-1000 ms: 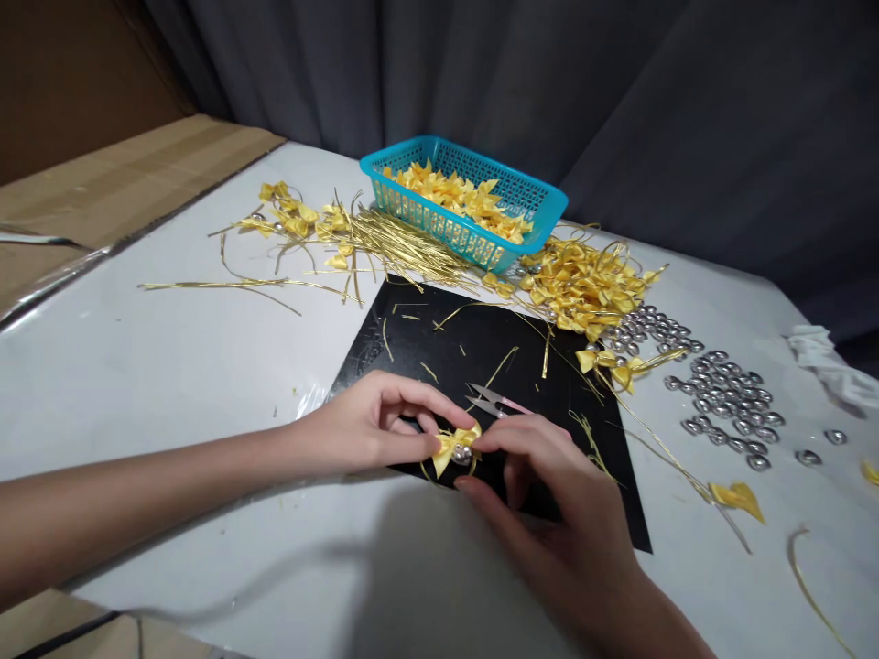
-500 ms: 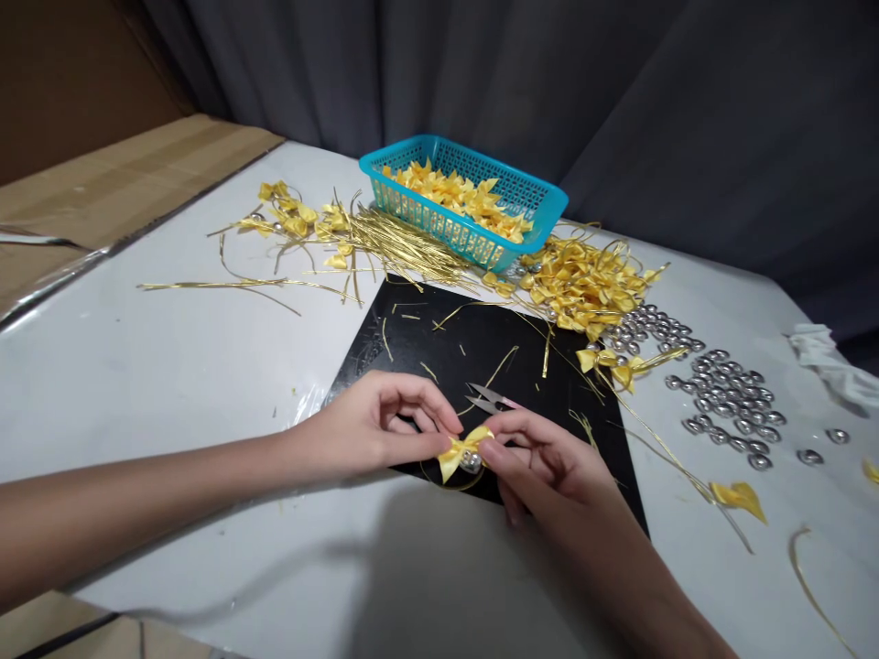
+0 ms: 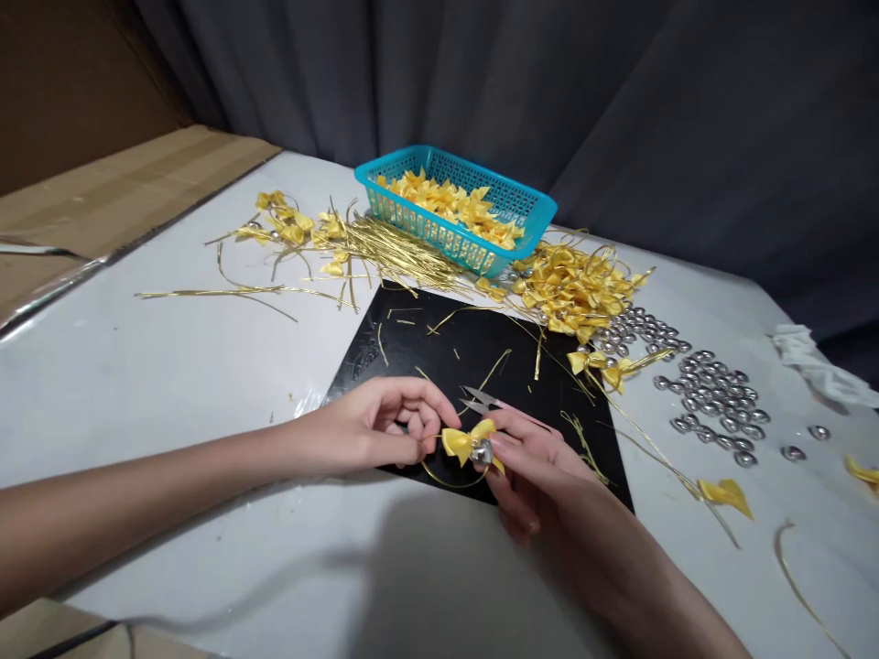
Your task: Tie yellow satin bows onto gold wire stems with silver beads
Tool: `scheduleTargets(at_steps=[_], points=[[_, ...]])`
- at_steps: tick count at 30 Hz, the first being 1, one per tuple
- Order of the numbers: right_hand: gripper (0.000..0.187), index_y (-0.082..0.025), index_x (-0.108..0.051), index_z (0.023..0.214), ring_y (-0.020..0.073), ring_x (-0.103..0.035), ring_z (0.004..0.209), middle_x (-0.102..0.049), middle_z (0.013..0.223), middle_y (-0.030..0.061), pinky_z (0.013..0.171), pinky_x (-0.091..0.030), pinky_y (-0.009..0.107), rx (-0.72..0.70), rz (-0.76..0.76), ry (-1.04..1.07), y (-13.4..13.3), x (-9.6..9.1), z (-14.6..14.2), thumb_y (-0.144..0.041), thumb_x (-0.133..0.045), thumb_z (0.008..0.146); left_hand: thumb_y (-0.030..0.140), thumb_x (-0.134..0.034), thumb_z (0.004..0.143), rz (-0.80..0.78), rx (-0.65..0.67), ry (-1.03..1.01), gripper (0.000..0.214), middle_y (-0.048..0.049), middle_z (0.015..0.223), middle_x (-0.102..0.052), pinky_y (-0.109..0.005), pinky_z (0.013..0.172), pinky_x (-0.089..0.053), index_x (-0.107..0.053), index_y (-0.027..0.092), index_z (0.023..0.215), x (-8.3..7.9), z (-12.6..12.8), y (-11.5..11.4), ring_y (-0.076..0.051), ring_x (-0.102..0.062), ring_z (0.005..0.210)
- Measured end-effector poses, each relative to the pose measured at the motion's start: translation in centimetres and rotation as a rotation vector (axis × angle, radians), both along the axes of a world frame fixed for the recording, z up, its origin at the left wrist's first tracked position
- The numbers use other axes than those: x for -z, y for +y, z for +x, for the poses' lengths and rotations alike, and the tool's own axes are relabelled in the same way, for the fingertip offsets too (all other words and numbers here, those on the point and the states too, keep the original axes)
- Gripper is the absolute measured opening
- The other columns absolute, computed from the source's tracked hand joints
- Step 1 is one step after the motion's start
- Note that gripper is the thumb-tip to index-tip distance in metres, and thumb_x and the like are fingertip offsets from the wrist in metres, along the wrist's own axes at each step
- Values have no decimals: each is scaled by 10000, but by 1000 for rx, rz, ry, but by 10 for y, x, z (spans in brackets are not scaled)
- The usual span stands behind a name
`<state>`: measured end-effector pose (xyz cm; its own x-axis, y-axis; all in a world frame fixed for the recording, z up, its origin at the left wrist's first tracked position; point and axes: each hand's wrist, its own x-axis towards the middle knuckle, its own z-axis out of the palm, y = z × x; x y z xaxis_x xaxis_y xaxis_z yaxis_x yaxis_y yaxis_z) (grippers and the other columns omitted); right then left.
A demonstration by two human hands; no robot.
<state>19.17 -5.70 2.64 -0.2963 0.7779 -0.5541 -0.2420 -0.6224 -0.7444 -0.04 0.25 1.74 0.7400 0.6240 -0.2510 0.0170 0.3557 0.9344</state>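
A yellow ribbon bow point(image 3: 459, 445) with a silver bell point(image 3: 482, 451) at its middle is pinched between the thumb and fingers of my right hand point(image 3: 542, 467). My left hand point(image 3: 385, 426), just left of the bow, pinches a thin gold wire tie point(image 3: 431, 437) that runs to it. A loop of the same tie hangs below the bow. Behind my right hand, small scissors point(image 3: 504, 405) with pink handles lie on a black mat point(image 3: 418, 343), their blades apart and pointing left. Gold offcuts are scattered over the mat.
A turquoise basket point(image 3: 439, 224) of yellow bows stands at the back. In front of it lies a bundle of gold ties point(image 3: 402, 252). To the right are a heap of finished-looking bows point(image 3: 573, 288) and many silver bells point(image 3: 718, 394). A crumpled white cloth point(image 3: 820, 361) lies far right.
My left fingers have moved left off the bow and now grip the tie beside it. The bow has shifted slightly right and turned in my right hand.
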Motion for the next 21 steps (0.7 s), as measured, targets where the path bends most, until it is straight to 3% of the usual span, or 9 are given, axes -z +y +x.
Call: scheduleTargets(at_steps=[5, 9, 11, 13, 16, 18, 21], points=[[196, -208, -485, 891, 5, -201, 380, -457, 633, -76, 351, -260, 118, -7, -73, 333, -2, -2, 2, -314, -627, 808, 101, -606, 719, -114, 1, -125, 140, 30, 681, -526, -152, 526, -317, -586, 156, 846, 1, -2, -4, -60, -405, 587], [256, -200, -488, 928, 7, -197, 417, -385, 642, -71, 376, -242, 127, -20, -8, 370, -7, -7, 5, -362, -628, 789, 157, -652, 651, -259, 10, -242, 224, 8, 708, -537, -155, 476, -307, -592, 166, 867, -1, -2, -7, -81, -416, 598], [261, -196, -486, 930, -6, -203, 405, -390, 668, -69, 383, -239, 140, -76, 149, 193, -5, -15, 11, -365, -627, 791, 181, -644, 692, -124, 105, -158, 294, -11, 800, -564, -174, 516, -358, -599, 185, 983, -9, -3, -5, -92, -431, 630], [240, -201, -476, 931, -3, -268, 392, -397, 679, -65, 390, -235, 156, -99, 334, -130, 3, -27, 22, -411, -556, 846, 173, -639, 746, 182, 137, -14, 386, -28, 981, -574, -218, 654, -423, -559, 242, 1118, -25, -7, -1, -108, -483, 731], [208, -202, -475, 925, 44, -383, 476, -448, 743, -32, 428, -299, 183, 66, 677, -656, 34, -49, 45, -406, -465, 885, 234, -564, 844, 486, 51, 52, 395, -41, 1195, -520, -268, 775, -454, -482, 328, 1219, -58, -14, 5, -159, -519, 915], [165, -191, -485, 923, 78, -435, 580, -514, 832, 9, 515, -368, 210, 210, 934, -960, 63, -64, 63, -341, -424, 890, 264, -515, 885, 624, 5, 69, 363, -35, 1212, -521, -271, 801, -468, -464, 362, 1231, -79, -23, 7, -166, -533, 937], [134, -179, -515, 897, 93, -451, 588, -559, 845, 26, 546, -399, 235, 217, 999, -1051, 102, -82, 86, -294, -467, 849, 258, -492, 900, 751, -71, 85, 294, -30, 1079, -580, -254, 766, -505, -516, 350, 1178, -93, -45, 8, -155, -560, 851]])
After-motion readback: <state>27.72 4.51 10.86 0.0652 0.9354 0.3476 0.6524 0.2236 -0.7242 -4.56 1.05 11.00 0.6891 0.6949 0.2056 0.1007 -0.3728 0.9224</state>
